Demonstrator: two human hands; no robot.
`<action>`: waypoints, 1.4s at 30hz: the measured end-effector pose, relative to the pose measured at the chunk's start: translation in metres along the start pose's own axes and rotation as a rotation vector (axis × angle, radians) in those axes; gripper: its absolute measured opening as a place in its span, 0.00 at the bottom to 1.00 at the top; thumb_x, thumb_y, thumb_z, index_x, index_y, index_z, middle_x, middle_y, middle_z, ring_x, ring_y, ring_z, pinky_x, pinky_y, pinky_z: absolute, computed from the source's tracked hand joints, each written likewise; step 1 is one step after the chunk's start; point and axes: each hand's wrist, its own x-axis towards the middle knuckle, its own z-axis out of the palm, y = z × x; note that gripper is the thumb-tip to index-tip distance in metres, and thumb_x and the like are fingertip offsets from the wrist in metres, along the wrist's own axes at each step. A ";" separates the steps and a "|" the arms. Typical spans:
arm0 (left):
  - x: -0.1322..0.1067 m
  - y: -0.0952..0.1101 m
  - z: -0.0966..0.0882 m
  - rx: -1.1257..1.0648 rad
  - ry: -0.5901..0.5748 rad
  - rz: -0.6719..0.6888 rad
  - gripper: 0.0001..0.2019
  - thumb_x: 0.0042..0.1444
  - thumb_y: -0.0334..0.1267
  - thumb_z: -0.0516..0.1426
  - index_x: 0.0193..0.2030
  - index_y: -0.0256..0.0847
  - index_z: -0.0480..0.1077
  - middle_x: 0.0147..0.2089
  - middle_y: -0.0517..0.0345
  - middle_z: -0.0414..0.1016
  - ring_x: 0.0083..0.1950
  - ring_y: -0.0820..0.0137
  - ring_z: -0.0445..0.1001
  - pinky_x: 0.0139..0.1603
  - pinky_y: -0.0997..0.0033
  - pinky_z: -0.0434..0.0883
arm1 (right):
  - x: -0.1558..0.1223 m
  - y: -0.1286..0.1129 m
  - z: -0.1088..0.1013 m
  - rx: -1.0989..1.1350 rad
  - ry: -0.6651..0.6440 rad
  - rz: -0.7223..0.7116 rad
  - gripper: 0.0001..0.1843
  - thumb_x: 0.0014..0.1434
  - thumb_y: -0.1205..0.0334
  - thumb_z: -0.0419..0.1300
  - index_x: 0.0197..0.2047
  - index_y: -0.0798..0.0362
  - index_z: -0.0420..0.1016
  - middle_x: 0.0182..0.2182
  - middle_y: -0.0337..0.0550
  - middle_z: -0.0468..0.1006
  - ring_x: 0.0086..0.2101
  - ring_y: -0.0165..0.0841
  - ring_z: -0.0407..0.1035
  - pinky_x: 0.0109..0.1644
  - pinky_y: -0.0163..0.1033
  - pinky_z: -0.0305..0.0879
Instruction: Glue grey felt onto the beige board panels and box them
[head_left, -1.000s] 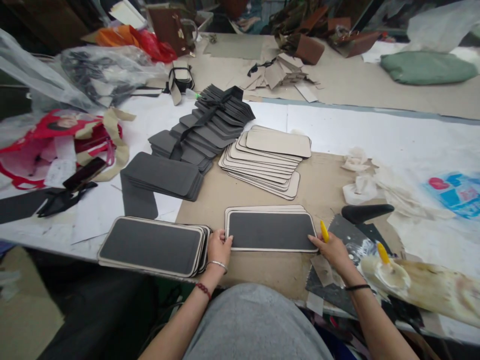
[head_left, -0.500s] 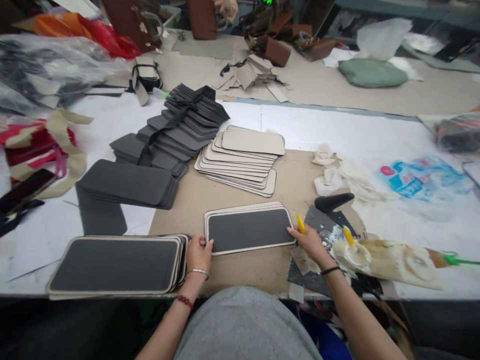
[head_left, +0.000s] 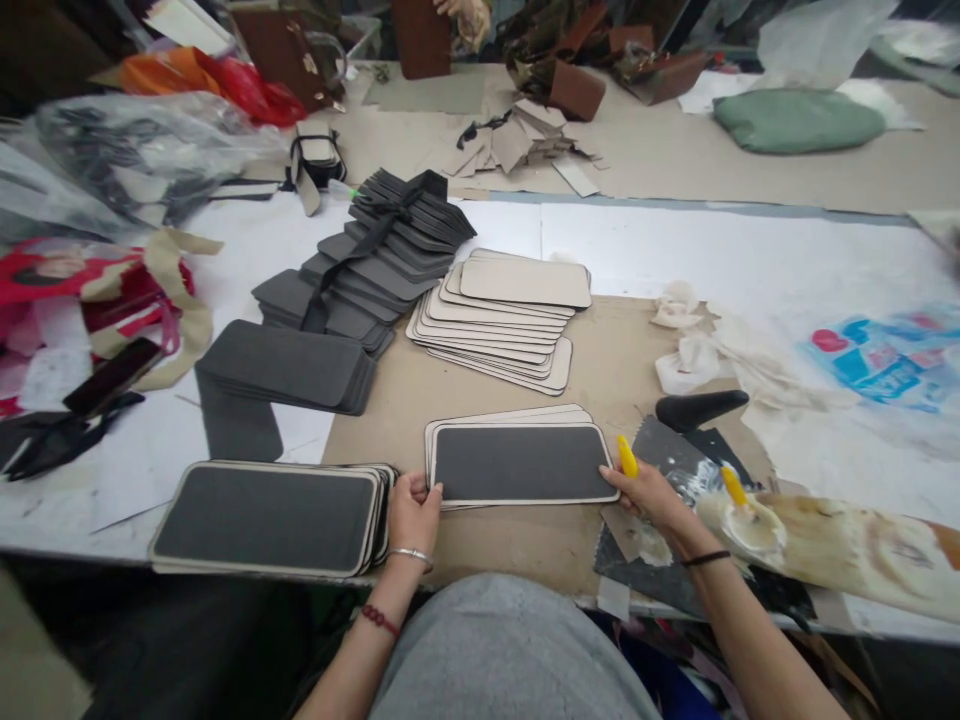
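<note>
A dark grey panel with a pale border (head_left: 523, 463) lies on a few pale boards, whose edges show behind it. My left hand (head_left: 415, 512) is closed at its left end, thumb on the corner. At the right end, my right hand (head_left: 646, 492) pinches the edge. A yellow handle (head_left: 627, 456) sticks up from that same hand; its other end is hidden. Left of my left hand sits a stack of similar bordered panels (head_left: 266, 520). Beyond the panel is a fanned pile of pale boards (head_left: 495, 320), beside loose dark grey pieces (head_left: 281, 362).
To the right, a second yellow handle (head_left: 735, 487) stands at a cup of white paste (head_left: 752, 532). A black curved object (head_left: 701, 408) lies behind a smeared dark sheet (head_left: 622, 560). Strapped dark pieces (head_left: 375, 260) lie farther back. A phone (head_left: 112, 376) is at left.
The whole view has swung left, so things sit farther right in it. Between my hands the panel looks more level and squarer over the boards. Both hands keep their hold.
</note>
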 end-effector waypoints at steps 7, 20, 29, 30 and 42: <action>-0.037 0.020 -0.012 -0.451 -0.333 -0.641 0.21 0.40 0.51 0.62 0.30 0.35 0.63 0.24 0.54 0.70 0.23 0.72 0.70 0.25 0.73 0.69 | -0.009 -0.003 -0.002 0.188 -0.053 0.096 0.23 0.37 0.46 0.62 0.27 0.49 0.54 0.10 0.24 0.53 0.12 0.21 0.47 0.17 0.30 0.45; -0.025 0.030 0.011 -1.040 -0.274 -0.683 0.09 0.48 0.32 0.59 0.37 0.34 0.68 0.36 0.51 0.76 0.35 0.69 0.75 0.37 0.70 0.74 | -0.028 0.004 -0.011 0.175 -0.040 0.046 0.22 0.39 0.47 0.62 0.28 0.49 0.55 0.10 0.24 0.53 0.12 0.22 0.47 0.17 0.31 0.44; -0.020 0.033 -0.002 -0.822 -0.287 -0.398 0.19 0.30 0.39 0.67 0.30 0.33 0.70 0.27 0.54 0.76 0.34 0.66 0.75 0.40 0.66 0.72 | -0.061 -0.011 -0.018 -0.008 0.083 -0.088 0.21 0.39 0.45 0.60 0.29 0.49 0.57 0.14 0.27 0.56 0.14 0.24 0.52 0.17 0.32 0.49; -0.020 0.036 -0.005 -0.825 -0.283 -0.371 0.20 0.29 0.41 0.67 0.31 0.33 0.70 0.27 0.54 0.76 0.35 0.65 0.75 0.40 0.65 0.72 | -0.062 -0.011 -0.017 -0.011 0.100 -0.103 0.20 0.40 0.46 0.60 0.29 0.49 0.57 0.14 0.27 0.56 0.14 0.24 0.53 0.17 0.32 0.50; -0.005 0.056 -0.105 -0.870 -0.049 -0.348 0.08 0.41 0.28 0.60 0.32 0.34 0.71 0.25 0.55 0.75 0.31 0.66 0.75 0.35 0.66 0.75 | -0.063 -0.054 0.061 0.199 -0.003 -0.317 0.19 0.45 0.48 0.61 0.29 0.51 0.58 0.15 0.26 0.56 0.15 0.22 0.52 0.18 0.29 0.49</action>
